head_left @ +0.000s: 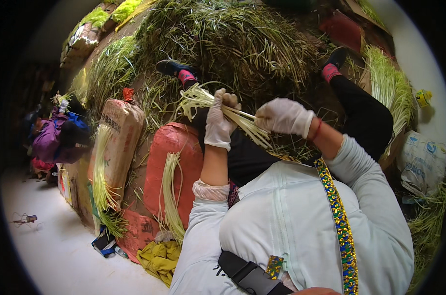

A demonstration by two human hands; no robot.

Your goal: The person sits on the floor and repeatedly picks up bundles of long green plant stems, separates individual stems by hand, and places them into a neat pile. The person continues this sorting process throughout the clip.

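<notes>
My left hand (221, 120), in a white glove, grips a bundle of pale, chive-like stalks (197, 96). The loose ends fan out on both sides of the fist, above my lap. Close by on the right, my gloved right hand (283, 117) pinches the end of a stalk from this bundle between thumb and fingers. On a stuffed red sack (188, 142) to my left lies another bunch of pale stalks (170, 184). A greener bunch (104, 162) rests across a tan woven sack (125, 121) farther left.
A large heap of green leaves and stalks (223, 44) covers the floor between my feet. More pale stalks (387, 84) lie at the right, near a white printed sack (422, 162). A yellow-green cloth (160, 260) lies at lower left. Another person (60, 134) sits at far left.
</notes>
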